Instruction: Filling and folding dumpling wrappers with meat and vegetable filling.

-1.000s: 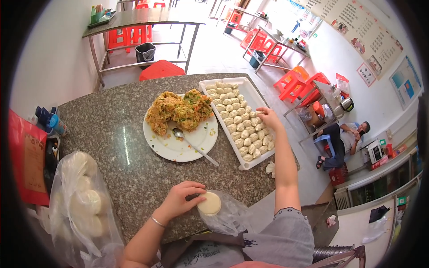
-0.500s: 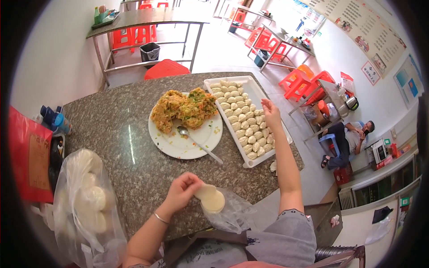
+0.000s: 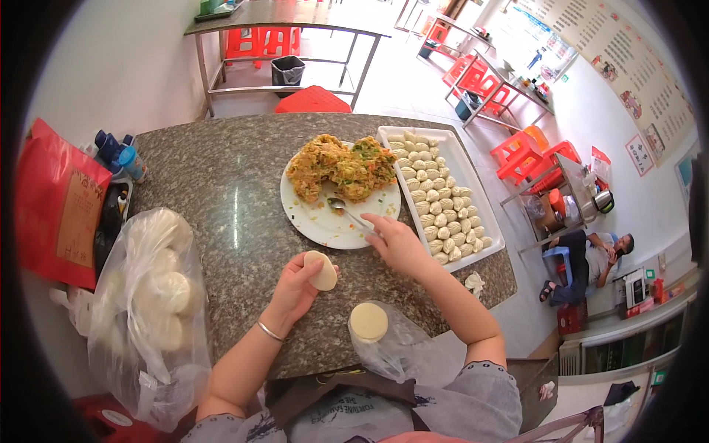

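A round dumpling wrapper (image 3: pixel 323 272) is held in my left hand (image 3: pixel 299 284), above the speckled counter. My right hand (image 3: pixel 399 244) has its fingers on the handle of a metal spoon (image 3: pixel 353 214). The spoon's bowl rests by a heap of orange and green filling (image 3: pixel 341 171) on a white plate (image 3: pixel 323 234). To the right of the plate, a white tray (image 3: pixel 484 225) holds rows of pleated dumplings (image 3: pixel 436 188). Close to my body lies a stack of wrappers (image 3: pixel 368 323) on a clear plastic bag (image 3: pixel 402 343).
Left on the counter (image 3: pixel 236 280) stand a bag of dough wrappers (image 3: pixel 159 303), a red paper bag (image 3: pixel 59 207) and a blue bottle (image 3: pixel 133 162). A small white scrap (image 3: pixel 475 283) lies near the right edge. Beyond are red stools (image 3: pixel 314 100), tables and a seated person (image 3: pixel 591 266).
My left hand has lifted a wrapper off the stack. My right hand has come from the dumpling tray to the spoon handle. The view has shifted slightly left.
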Available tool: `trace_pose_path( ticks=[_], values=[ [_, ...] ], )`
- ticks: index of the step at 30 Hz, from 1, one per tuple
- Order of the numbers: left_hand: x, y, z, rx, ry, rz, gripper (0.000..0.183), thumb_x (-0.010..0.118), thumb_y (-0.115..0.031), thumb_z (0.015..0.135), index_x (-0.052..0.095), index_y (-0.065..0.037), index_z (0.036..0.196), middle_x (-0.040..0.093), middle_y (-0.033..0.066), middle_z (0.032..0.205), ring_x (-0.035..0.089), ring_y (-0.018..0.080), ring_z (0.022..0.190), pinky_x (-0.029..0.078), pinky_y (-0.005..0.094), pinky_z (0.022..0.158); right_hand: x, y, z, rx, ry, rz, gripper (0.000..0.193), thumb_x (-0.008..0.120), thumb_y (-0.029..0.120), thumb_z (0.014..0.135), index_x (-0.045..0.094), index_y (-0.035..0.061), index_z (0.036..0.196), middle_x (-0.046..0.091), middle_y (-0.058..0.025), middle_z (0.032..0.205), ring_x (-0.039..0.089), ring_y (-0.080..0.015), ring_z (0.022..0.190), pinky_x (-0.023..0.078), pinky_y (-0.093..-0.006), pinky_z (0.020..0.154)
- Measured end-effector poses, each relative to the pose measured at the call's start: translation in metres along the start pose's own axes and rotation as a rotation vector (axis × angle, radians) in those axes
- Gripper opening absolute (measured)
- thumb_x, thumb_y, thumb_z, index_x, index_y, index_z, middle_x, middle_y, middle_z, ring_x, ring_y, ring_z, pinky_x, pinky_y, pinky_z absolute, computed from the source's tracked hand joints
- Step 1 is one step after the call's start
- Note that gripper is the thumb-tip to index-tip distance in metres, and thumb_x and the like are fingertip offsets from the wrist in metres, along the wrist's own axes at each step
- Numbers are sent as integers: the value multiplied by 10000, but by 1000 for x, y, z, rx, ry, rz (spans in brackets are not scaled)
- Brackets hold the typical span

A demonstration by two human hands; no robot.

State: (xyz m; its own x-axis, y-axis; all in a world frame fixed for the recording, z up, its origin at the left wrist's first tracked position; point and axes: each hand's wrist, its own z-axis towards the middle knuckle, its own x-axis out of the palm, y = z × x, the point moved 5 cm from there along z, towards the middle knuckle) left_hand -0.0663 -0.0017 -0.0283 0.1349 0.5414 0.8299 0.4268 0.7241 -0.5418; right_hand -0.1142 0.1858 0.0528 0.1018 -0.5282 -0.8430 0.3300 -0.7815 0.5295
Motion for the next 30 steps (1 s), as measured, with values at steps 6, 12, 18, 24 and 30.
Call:
trace_pose_path(
  ticks=[6,12,18,24,30],
  values=[
    [-9,6,3,-29,-108,-39,247,514,-169,952,523,-25,1153,625,96,1057,645,206,909,549,348,806,-49,52,19,-40,-102,-61,207,560,123,865,650,47,1034,646,-170,818,627,-325,764,491,-421,711],
    [-6,11,1,-102,-37,65,296,503,-197,960,509,-7,1187,622,104,1061,641,193,913,555,355,814,-41,53,87,-150,-250,-76,196,546,143,867,657,44,995,645,-172,778,637,-330,739,498,-424,665],
    [5,7,2,-136,-2,81,338,463,-234,976,487,3,1216,600,130,1114,632,196,930,554,356,811,-12,43,84,-186,-174,-269,183,530,168,879,664,79,967,634,-145,766,639,-323,725,508,-434,630],
    [3,8,3,-187,23,92,383,467,-248,972,449,12,1253,575,133,1188,612,203,1005,544,346,824,-17,41,56,-223,-140,-280,166,558,115,864,648,75,997,610,-128,726,609,-321,699,477,-425,610],
    [8,5,0,-207,73,14,393,496,-257,960,446,5,1249,567,113,1184,584,185,1057,520,352,877,-22,11,18,-157,-126,-261,180,576,82,849,661,59,1006,632,-136,767,604,-311,673,481,-398,613]
  ],
)
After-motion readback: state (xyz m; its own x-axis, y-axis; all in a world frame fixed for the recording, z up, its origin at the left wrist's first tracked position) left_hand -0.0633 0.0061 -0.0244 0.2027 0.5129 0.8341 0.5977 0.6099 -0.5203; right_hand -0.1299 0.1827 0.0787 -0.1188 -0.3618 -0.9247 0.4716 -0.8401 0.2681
